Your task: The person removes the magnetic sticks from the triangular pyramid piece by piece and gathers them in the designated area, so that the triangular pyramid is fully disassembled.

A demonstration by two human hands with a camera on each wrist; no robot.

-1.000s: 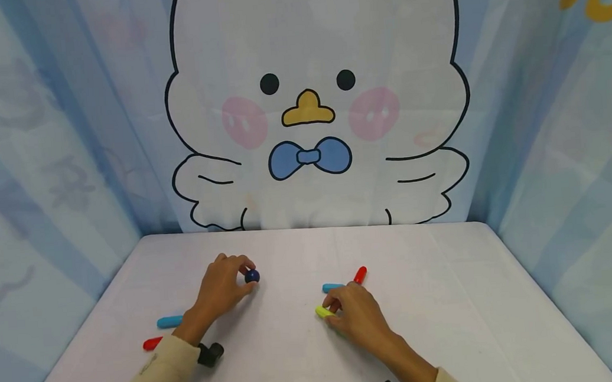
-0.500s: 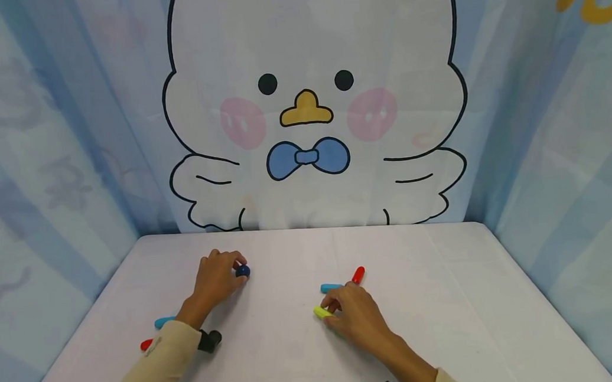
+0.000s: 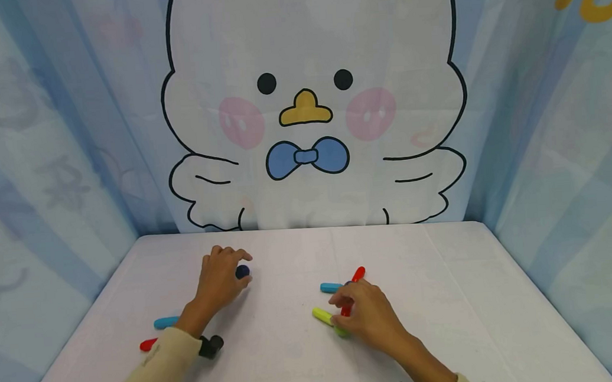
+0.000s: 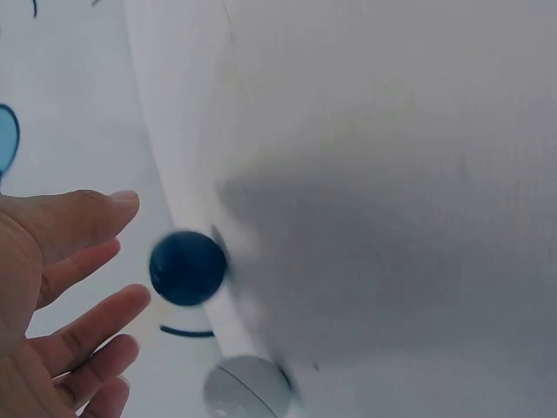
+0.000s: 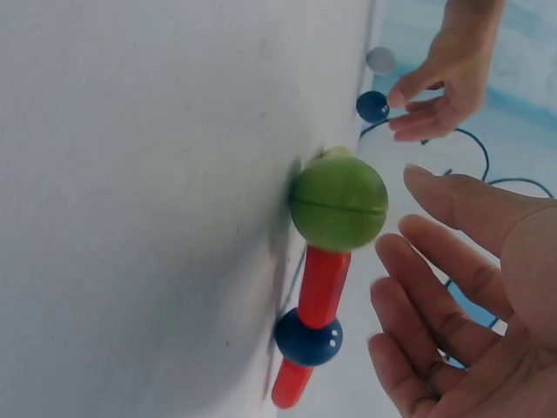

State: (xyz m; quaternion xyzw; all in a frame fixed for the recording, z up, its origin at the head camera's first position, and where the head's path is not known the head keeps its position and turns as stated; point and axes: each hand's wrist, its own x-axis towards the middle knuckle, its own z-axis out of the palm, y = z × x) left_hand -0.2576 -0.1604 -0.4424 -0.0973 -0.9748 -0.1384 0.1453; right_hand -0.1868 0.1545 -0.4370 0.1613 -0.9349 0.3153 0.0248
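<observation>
My left hand [image 3: 220, 283] is spread beside a dark blue ball [image 3: 242, 272]; in the left wrist view a gap shows between the fingertips and the ball [image 4: 188, 268]. A grey ball [image 4: 247, 387] lies close by there. My right hand [image 3: 372, 316] is held with fingers parted beside a yellow stick [image 3: 322, 316] and a green ball [image 3: 341, 332], touching neither in the right wrist view. The stick meets the green ball [image 5: 339, 205]; whether they are joined I cannot tell. Beyond it, a red stick [image 5: 324, 287] runs through another dark blue ball [image 5: 309, 338].
A light blue stick [image 3: 331, 287] points at the right-hand blue ball. Left of my left forearm lie another light blue stick [image 3: 166, 322] and a red stick [image 3: 148, 344], partly covered by the sleeve. All rest on a white table [image 3: 275, 359] before a printed curtain.
The left hand carried the blue ball slightly left and back, then let it go. The right hand released the yellow stick and green ball and drew off to the right.
</observation>
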